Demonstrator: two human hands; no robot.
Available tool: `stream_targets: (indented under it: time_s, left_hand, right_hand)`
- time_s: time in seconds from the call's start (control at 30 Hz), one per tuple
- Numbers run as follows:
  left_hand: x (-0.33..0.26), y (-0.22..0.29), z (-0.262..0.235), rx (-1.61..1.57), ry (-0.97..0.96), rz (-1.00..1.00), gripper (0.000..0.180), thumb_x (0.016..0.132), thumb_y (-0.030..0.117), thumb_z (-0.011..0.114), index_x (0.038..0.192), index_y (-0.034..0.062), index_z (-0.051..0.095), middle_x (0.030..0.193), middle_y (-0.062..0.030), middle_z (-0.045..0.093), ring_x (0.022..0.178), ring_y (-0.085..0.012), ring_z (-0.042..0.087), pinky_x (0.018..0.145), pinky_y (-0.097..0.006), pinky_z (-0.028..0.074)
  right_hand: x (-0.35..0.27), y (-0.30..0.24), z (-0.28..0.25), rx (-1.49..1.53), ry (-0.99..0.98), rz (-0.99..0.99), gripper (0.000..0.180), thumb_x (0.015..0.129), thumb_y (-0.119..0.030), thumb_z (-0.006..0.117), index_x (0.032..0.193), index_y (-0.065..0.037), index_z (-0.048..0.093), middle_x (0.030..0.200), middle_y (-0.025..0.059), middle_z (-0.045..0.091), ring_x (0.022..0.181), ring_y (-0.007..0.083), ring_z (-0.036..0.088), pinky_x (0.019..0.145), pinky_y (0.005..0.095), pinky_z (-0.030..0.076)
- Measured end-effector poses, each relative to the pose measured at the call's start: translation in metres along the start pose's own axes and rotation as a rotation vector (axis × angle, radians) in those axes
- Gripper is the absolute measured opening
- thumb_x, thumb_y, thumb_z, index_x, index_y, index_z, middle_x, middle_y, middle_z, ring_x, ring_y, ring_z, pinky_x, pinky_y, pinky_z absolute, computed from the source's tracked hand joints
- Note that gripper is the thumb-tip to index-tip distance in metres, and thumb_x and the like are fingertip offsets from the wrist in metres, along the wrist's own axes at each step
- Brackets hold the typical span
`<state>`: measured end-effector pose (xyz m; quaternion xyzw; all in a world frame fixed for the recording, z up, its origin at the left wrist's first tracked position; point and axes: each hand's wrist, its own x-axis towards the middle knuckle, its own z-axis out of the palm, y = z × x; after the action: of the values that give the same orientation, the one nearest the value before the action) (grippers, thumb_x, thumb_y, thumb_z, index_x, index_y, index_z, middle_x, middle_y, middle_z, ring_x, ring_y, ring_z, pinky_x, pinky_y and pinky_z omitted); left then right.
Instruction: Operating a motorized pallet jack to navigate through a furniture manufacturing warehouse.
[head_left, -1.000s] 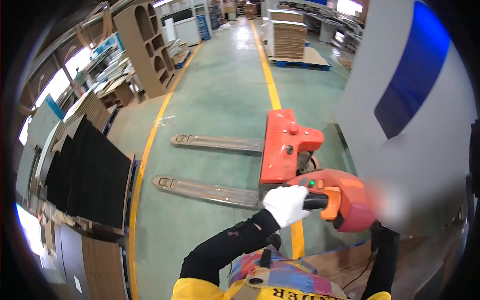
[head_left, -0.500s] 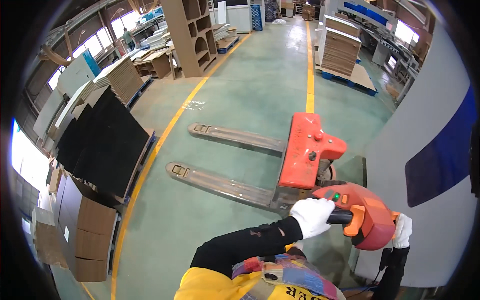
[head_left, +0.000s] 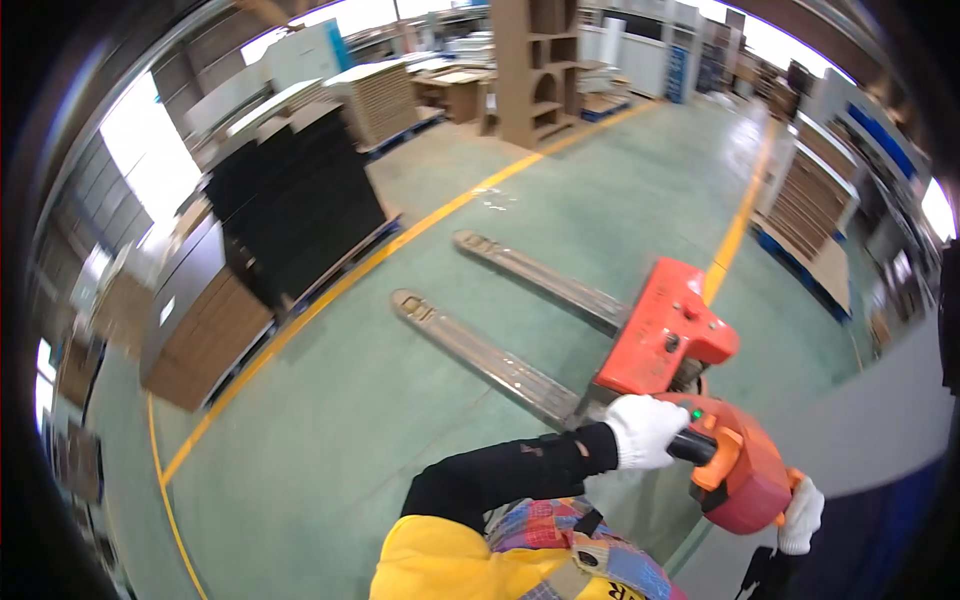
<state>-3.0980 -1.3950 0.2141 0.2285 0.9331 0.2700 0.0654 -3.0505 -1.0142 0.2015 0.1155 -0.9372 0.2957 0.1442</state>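
Hands both gloved white, on pallet jack control head. Left hand wrapped tight around its black left grip; right hand at the far side, fingers partly hidden, grip can't tell. Red jack body just ahead, 2 forks flat on green floor, pointing toward black board stack.

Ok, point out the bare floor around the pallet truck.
Bare green floor lies between the forks and the yellow line, and beyond the fork tips. Crowded: black sheet stack left, cardboard pallet right. Both hands grip the handle.
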Motion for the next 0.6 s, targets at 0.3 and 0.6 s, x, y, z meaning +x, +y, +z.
stream_targets:
  time_s: [0.3,0.6]
  left_hand:
    - [0.098,0.011,-0.004,-0.033,0.079,-0.032,0.032,0.075,0.03,0.072,0.1,0.011,0.063,0.088,-0.0114,0.067,0.079,-0.0322,0.07,0.072,-0.045,0.056]
    - [0.215,0.03,-0.015,-0.121,0.112,-0.043,0.031,0.08,0.028,0.069,0.101,0.0076,0.058,0.089,-0.0128,0.065,0.079,-0.0317,0.069,0.067,-0.044,0.055]
  right_hand:
    - [0.107,0.118,-0.007,-0.21,0.269,-0.353,0.054,0.108,-0.039,0.034,0.103,0.005,0.066,0.077,0.0086,0.064,0.072,0.0184,0.059,0.068,0.0325,0.048]
    - [0.242,0.23,-0.053,0.099,-0.108,-0.045,0.059,0.106,-0.045,0.037,0.096,0.006,0.064,0.075,0.0083,0.064,0.071,0.0144,0.059,0.066,0.0307,0.048]
